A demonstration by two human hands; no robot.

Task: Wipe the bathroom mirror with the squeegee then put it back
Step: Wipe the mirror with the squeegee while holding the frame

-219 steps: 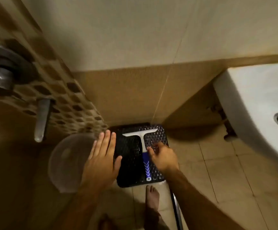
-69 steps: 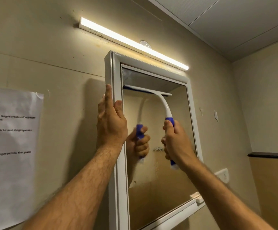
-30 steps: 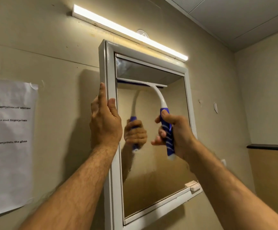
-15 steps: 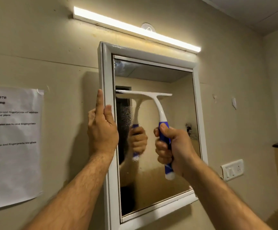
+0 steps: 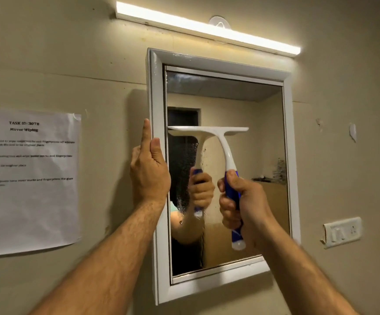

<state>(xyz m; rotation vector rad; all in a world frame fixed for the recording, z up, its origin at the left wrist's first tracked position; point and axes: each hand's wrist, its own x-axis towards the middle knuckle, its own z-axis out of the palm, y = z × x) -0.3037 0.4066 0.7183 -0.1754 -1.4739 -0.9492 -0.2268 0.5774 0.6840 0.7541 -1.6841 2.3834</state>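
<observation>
Head view, step: wiping stroke in hand, put-back not yet due.
Squeegee [image 5: 221, 142]: blade on mirror [image 5: 241, 105] glass, mid-height, left half.
Right hand [image 5: 243, 208]: fingers wrapped round blue handle.
Left hand [image 5: 149, 171]: fingers straight, braced on the frame.
Next: judged, steady downward pull, blade kept flat.

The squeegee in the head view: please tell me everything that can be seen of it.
The white plastic squeegee with a blue grip has a T shape: a wide straight blade bar on top, a curved white neck, then a blue handle with a white end cap. It stands upright, its blade level against the glass of the white-framed wall mirror, about halfway up, on the left side. The right hand grips the handle. Its reflection shows beside it.
</observation>
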